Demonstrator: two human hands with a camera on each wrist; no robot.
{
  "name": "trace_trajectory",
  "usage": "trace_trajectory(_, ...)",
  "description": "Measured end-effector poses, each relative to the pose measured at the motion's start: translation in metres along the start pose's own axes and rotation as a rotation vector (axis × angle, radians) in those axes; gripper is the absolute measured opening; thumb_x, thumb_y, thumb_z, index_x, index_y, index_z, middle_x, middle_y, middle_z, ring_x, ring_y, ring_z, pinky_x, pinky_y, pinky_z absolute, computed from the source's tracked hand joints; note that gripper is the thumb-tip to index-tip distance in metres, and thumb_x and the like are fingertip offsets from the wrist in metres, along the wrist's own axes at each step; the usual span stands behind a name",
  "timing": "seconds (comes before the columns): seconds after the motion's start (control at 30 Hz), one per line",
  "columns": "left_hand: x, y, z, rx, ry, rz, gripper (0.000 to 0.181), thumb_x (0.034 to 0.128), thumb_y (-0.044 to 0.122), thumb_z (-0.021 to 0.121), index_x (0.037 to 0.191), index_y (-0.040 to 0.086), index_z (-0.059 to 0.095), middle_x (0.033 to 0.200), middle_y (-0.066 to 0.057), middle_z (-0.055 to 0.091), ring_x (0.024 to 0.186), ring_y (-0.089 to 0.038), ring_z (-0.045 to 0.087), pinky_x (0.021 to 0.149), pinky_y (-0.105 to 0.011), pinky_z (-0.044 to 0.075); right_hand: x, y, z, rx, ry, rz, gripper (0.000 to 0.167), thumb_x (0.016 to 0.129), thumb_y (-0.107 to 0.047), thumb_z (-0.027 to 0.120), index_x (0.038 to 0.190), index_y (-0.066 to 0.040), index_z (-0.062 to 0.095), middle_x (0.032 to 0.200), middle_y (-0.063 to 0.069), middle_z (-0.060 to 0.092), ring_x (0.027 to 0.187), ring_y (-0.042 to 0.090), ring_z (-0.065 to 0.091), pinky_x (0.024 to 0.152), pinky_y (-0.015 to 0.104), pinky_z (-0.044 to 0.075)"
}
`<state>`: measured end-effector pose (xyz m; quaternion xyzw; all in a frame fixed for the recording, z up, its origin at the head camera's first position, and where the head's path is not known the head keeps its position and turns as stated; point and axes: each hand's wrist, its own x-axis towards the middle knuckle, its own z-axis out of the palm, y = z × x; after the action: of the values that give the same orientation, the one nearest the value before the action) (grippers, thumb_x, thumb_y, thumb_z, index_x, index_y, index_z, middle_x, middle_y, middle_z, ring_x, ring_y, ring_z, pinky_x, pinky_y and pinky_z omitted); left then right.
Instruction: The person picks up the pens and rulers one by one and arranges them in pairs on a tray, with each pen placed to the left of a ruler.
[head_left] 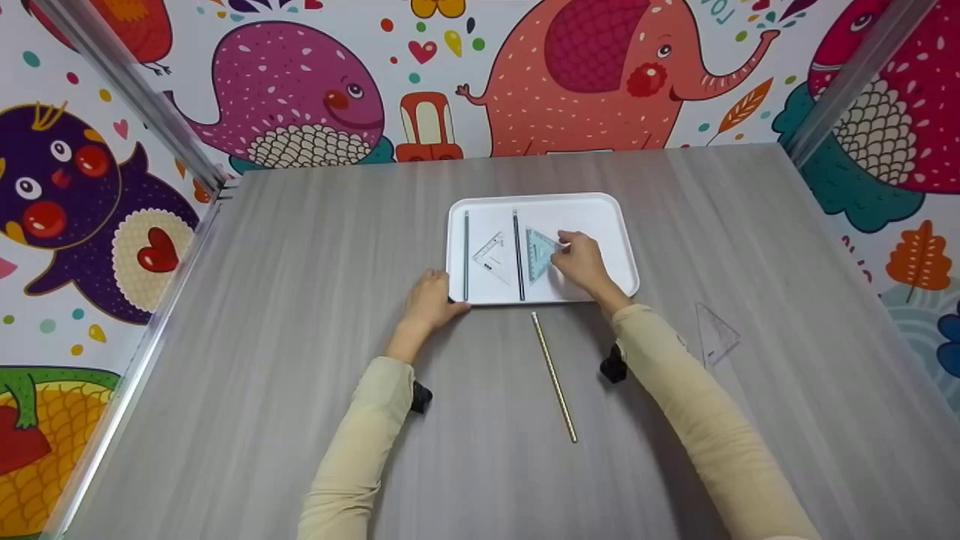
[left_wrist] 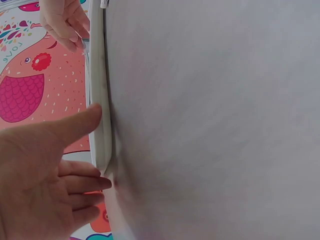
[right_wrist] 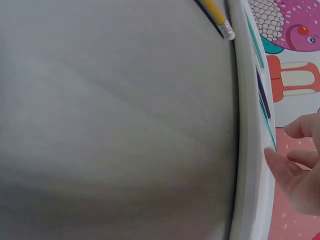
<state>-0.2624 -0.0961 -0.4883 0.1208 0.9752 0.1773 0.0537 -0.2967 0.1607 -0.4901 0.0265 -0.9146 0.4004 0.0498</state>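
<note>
A white tray [head_left: 622,225] holds a teal pencil [head_left: 466,255], a clear set square [head_left: 491,259], a dark pencil [head_left: 518,259] and a teal-tinted set square [head_left: 540,253]. My left hand [head_left: 429,298] rests against the tray's front left corner, thumb along the front rim and fingers on the left side. Over the tray's right half, my right hand [head_left: 581,262] has its fingertips at the right corner of the teal set square. In the right wrist view, its thumb and fingers [right_wrist: 280,167] stand apart beside that set square's edge.
A gold-yellow pencil [head_left: 555,379] lies on the grey table in front of the tray, its eraser end towards it. Another clear set square [head_left: 716,335] lies to the right, beside the right sleeve. Walls with animal pictures [head_left: 585,75] border the table.
</note>
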Motion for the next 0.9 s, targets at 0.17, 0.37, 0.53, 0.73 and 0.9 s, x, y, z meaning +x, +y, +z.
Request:
trace_trajectory(0.17,0.000,0.000,0.000,-0.012,0.001,0.000,0.061,0.0771,0.033,0.071,0.117,-0.009,0.051,0.116,-0.022,0.055,0.110,-0.031,0.048,0.097,-0.038,0.038,-0.007,-0.012,-0.003,-0.327,-0.029,-0.058,0.060,0.074,-0.008,0.059,0.129,0.011,0.040,0.117,0.031,0.049,0.105,0.043,0.049,0.084,0.049,0.046)
trace_trajectory(0.37,0.000,-0.001,0.000,-0.025,-0.004,-0.004,0.062,0.0775,0.033,0.071,0.120,-0.007,0.050,0.123,-0.022,0.052,0.120,-0.033,0.042,0.103,-0.039,0.033,-0.019,-0.016,-0.005,-0.541,0.006,-0.120,0.067,0.081,-0.021,0.062,0.134,0.007,0.033,0.122,0.031,0.045,0.108,0.044,0.045,0.080,0.050,0.047)
trace_trajectory(0.53,-0.001,0.000,0.000,-0.030,-0.038,-0.030,0.063,0.0795,0.033,0.069,0.123,-0.007,0.048,0.129,-0.022,0.047,0.128,-0.032,0.034,0.108,-0.038,0.026,-0.030,-0.008,-0.008,-0.629,-0.003,-0.117,0.072,0.083,-0.033,0.062,0.136,0.006,0.032,0.121,0.032,0.044,0.112,0.045,0.041,0.090,0.055,0.038)
trace_trajectory(0.73,-0.002,0.001,-0.001,-0.039,-0.033,-0.030,0.061,0.0792,0.032,0.069,0.121,-0.008,0.049,0.127,-0.023,0.049,0.127,-0.032,0.035,0.107,-0.039,0.027,-0.044,0.002,-0.020,-0.594,-0.040,-0.060,0.075,0.085,-0.039,0.056,0.139,0.003,0.027,0.132,0.034,0.034,0.123,0.050,0.028,0.098,0.062,0.024)
trace_trajectory(0.9,-0.002,0.000,-0.001,-0.041,-0.026,-0.024,0.060,0.0790,0.032,0.069,0.120,-0.008,0.049,0.127,-0.023,0.049,0.126,-0.033,0.036,0.106,-0.040,0.028,-0.056,0.008,-0.029,-0.589,-0.042,-0.058,0.076,0.086,-0.041,0.054,0.140,0.002,0.024,0.137,0.034,0.027,0.126,0.051,0.022,0.099,0.064,0.021)
